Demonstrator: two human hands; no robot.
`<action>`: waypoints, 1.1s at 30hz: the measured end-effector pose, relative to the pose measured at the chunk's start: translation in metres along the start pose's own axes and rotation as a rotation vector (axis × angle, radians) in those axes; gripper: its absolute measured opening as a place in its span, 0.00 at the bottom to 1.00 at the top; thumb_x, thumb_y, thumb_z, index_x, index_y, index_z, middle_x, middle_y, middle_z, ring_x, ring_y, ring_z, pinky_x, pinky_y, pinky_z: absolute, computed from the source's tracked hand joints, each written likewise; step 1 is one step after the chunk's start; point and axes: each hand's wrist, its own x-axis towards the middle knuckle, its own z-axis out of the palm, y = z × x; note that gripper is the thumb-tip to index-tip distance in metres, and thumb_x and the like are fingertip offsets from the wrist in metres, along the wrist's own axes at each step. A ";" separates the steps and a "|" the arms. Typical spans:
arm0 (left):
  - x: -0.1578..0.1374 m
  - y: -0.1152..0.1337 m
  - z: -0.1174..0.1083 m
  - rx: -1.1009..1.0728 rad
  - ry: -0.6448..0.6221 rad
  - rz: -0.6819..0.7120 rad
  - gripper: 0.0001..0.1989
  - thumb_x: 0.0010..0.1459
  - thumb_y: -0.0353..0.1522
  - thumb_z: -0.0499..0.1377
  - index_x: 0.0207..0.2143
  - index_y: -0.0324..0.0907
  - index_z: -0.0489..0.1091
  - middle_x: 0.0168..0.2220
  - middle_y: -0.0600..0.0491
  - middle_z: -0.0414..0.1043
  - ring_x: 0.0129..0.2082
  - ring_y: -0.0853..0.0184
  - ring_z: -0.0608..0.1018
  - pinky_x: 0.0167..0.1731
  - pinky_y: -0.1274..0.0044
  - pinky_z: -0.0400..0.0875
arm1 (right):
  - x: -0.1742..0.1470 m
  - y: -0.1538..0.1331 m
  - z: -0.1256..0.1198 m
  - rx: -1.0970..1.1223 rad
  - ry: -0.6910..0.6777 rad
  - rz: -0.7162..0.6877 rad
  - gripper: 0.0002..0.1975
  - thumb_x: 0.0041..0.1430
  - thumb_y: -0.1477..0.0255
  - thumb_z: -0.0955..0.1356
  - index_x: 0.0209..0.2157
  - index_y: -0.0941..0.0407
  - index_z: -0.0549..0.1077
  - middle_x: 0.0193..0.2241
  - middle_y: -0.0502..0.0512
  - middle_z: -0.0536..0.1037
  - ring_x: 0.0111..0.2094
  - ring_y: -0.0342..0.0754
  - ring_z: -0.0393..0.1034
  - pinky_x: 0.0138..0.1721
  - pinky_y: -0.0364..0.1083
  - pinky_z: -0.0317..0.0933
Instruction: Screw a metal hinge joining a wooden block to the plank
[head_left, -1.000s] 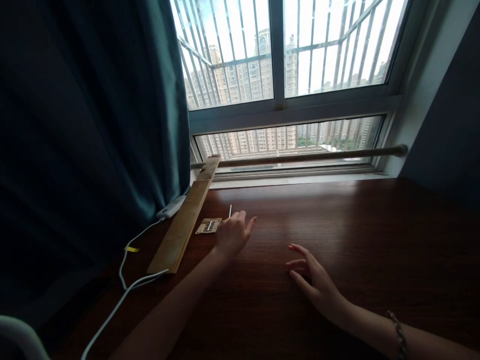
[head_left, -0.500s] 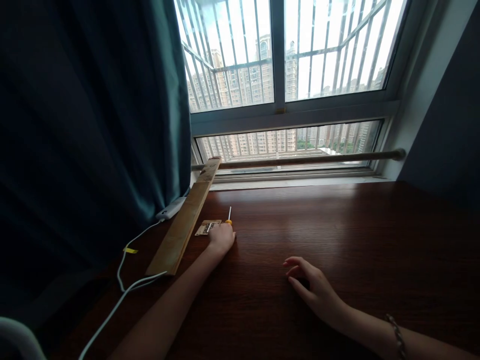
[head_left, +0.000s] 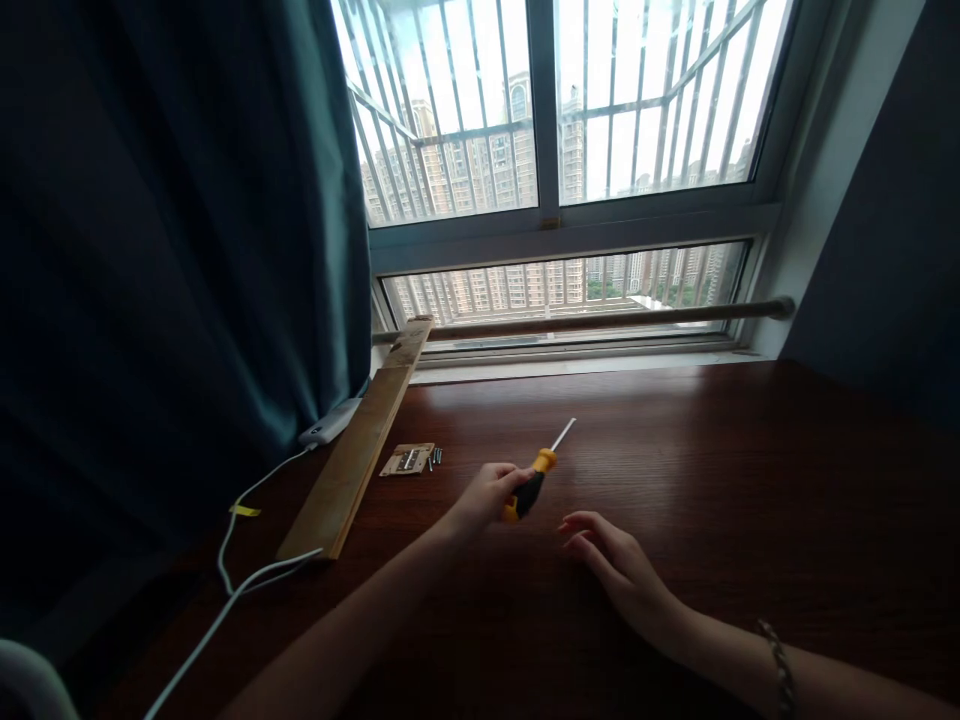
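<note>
My left hand (head_left: 491, 493) grips a screwdriver (head_left: 531, 490) by its yellow-and-black handle, its metal shaft pointing up and to the right. Just right of the handle, my right hand (head_left: 619, 560) rests over the table with fingers loosely curved and apart, holding nothing. To the left lies a small flat tan piece (head_left: 407, 460) with a dark and silver part on its face; I cannot make out its kind. Beside its right edge are several small screws (head_left: 436, 457).
A long wooden board (head_left: 349, 465) slants across the left side of the brown table (head_left: 675, 450). Behind it sit a white device (head_left: 330, 422) and its cable (head_left: 236, 590). A blue curtain (head_left: 247, 250) hangs at left; a rail (head_left: 600, 322) crosses before the window.
My left hand has lifted the screwdriver from beside the tan piece and moved right, toward my right hand. The small screws are now uncovered. My right hand has hardly moved.
</note>
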 end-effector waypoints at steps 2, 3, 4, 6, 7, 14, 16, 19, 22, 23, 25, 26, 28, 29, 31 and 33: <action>-0.010 0.004 0.022 -0.268 -0.088 0.029 0.22 0.50 0.47 0.50 0.26 0.35 0.66 0.21 0.53 0.65 0.20 0.72 0.68 0.20 0.81 0.59 | 0.000 0.001 -0.001 0.068 0.003 -0.022 0.14 0.59 0.64 0.58 0.42 0.56 0.65 0.38 0.56 0.72 0.37 0.47 0.68 0.41 0.47 0.61; -0.015 0.004 0.032 -0.338 -0.107 0.041 0.22 0.50 0.47 0.51 0.26 0.35 0.66 0.21 0.54 0.64 0.20 0.73 0.66 0.20 0.82 0.59 | 0.001 0.002 -0.001 0.109 0.007 -0.029 0.14 0.60 0.63 0.58 0.42 0.56 0.65 0.37 0.56 0.72 0.37 0.47 0.68 0.41 0.47 0.61; -0.020 0.003 0.041 -0.378 -0.129 0.041 0.22 0.49 0.47 0.52 0.27 0.35 0.65 0.21 0.54 0.63 0.19 0.75 0.66 0.19 0.82 0.58 | 0.001 0.003 -0.002 0.151 0.009 -0.027 0.15 0.60 0.63 0.57 0.42 0.57 0.65 0.37 0.56 0.72 0.37 0.47 0.67 0.41 0.47 0.61; -0.027 -0.001 0.055 -0.409 -0.167 0.033 0.22 0.50 0.47 0.52 0.30 0.35 0.65 0.22 0.55 0.63 0.17 0.76 0.64 0.17 0.82 0.57 | 0.003 0.005 -0.003 0.215 0.024 0.009 0.17 0.60 0.60 0.56 0.38 0.58 0.66 0.32 0.55 0.72 0.34 0.46 0.67 0.37 0.46 0.62; -0.030 -0.003 0.059 -0.403 -0.187 0.033 0.22 0.50 0.48 0.52 0.31 0.35 0.64 0.22 0.55 0.63 0.15 0.77 0.63 0.15 0.83 0.56 | 0.004 0.006 -0.004 0.230 0.036 0.039 0.17 0.60 0.59 0.56 0.35 0.58 0.66 0.30 0.54 0.71 0.32 0.45 0.67 0.35 0.46 0.62; -0.043 -0.005 0.067 -0.177 -0.227 0.268 0.20 0.54 0.43 0.51 0.40 0.35 0.65 0.28 0.52 0.67 0.21 0.75 0.66 0.20 0.81 0.60 | 0.005 0.003 -0.005 0.177 0.088 0.169 0.14 0.54 0.60 0.62 0.31 0.58 0.65 0.27 0.51 0.69 0.28 0.43 0.66 0.29 0.42 0.61; -0.046 -0.004 0.067 -0.091 -0.233 0.331 0.18 0.55 0.41 0.51 0.40 0.35 0.65 0.30 0.50 0.68 0.26 0.72 0.69 0.26 0.80 0.63 | 0.003 0.000 -0.005 0.143 0.111 0.151 0.12 0.54 0.62 0.63 0.33 0.57 0.64 0.30 0.52 0.71 0.31 0.44 0.67 0.33 0.43 0.62; -0.047 -0.005 0.068 0.021 -0.237 0.361 0.16 0.55 0.39 0.51 0.38 0.35 0.65 0.29 0.51 0.69 0.27 0.71 0.68 0.27 0.79 0.62 | 0.000 -0.004 -0.005 0.100 0.114 0.101 0.12 0.54 0.65 0.63 0.38 0.56 0.62 0.34 0.53 0.72 0.37 0.46 0.68 0.39 0.45 0.62; -0.046 -0.006 0.068 0.095 -0.242 0.381 0.15 0.55 0.38 0.52 0.40 0.36 0.64 0.30 0.52 0.69 0.27 0.71 0.68 0.27 0.80 0.61 | 0.000 -0.007 -0.006 0.021 0.081 0.103 0.14 0.55 0.68 0.62 0.43 0.56 0.60 0.33 0.53 0.73 0.34 0.45 0.69 0.37 0.44 0.62; -0.047 -0.006 0.068 0.120 -0.248 0.390 0.15 0.55 0.37 0.52 0.41 0.36 0.64 0.30 0.52 0.69 0.27 0.71 0.68 0.27 0.80 0.61 | 0.001 -0.007 -0.007 -0.016 0.078 0.106 0.15 0.55 0.68 0.61 0.44 0.56 0.60 0.32 0.52 0.73 0.33 0.45 0.68 0.36 0.44 0.62; -0.048 -0.005 0.067 0.186 -0.266 0.414 0.13 0.55 0.37 0.52 0.39 0.37 0.64 0.30 0.53 0.69 0.26 0.72 0.68 0.27 0.81 0.61 | 0.006 -0.007 -0.013 -0.094 0.083 0.096 0.15 0.55 0.69 0.60 0.45 0.57 0.61 0.33 0.53 0.73 0.34 0.45 0.68 0.36 0.44 0.62; -0.049 -0.005 0.067 0.227 -0.273 0.431 0.12 0.55 0.37 0.52 0.37 0.37 0.65 0.29 0.53 0.69 0.26 0.72 0.68 0.27 0.81 0.61 | 0.010 -0.007 -0.018 -0.140 0.090 0.086 0.14 0.55 0.69 0.60 0.44 0.57 0.62 0.34 0.53 0.73 0.35 0.45 0.68 0.37 0.44 0.61; -0.051 -0.003 0.067 0.308 -0.278 0.473 0.11 0.55 0.37 0.52 0.35 0.38 0.65 0.28 0.54 0.68 0.26 0.73 0.68 0.28 0.81 0.62 | 0.020 -0.006 -0.031 -0.275 0.105 0.079 0.14 0.54 0.70 0.60 0.44 0.57 0.63 0.37 0.55 0.72 0.38 0.47 0.67 0.40 0.45 0.59; -0.052 -0.003 0.067 0.345 -0.276 0.496 0.10 0.55 0.36 0.52 0.35 0.39 0.65 0.29 0.54 0.69 0.27 0.72 0.69 0.29 0.81 0.62 | 0.026 -0.006 -0.040 -0.369 0.113 0.094 0.15 0.54 0.70 0.60 0.44 0.58 0.63 0.38 0.56 0.72 0.39 0.48 0.67 0.41 0.46 0.58; -0.054 -0.003 0.067 0.410 -0.276 0.541 0.10 0.55 0.36 0.51 0.36 0.40 0.65 0.31 0.54 0.69 0.29 0.72 0.70 0.30 0.81 0.63 | 0.038 -0.004 -0.060 -0.597 0.117 0.161 0.16 0.53 0.71 0.60 0.45 0.59 0.63 0.39 0.59 0.72 0.41 0.50 0.66 0.42 0.46 0.57; -0.054 -0.004 0.067 0.472 -0.282 0.581 0.10 0.55 0.36 0.51 0.37 0.41 0.65 0.33 0.53 0.70 0.30 0.72 0.70 0.31 0.81 0.63 | 0.047 -0.002 -0.080 -0.832 0.124 0.263 0.16 0.54 0.72 0.59 0.45 0.62 0.63 0.39 0.63 0.71 0.41 0.52 0.66 0.40 0.47 0.56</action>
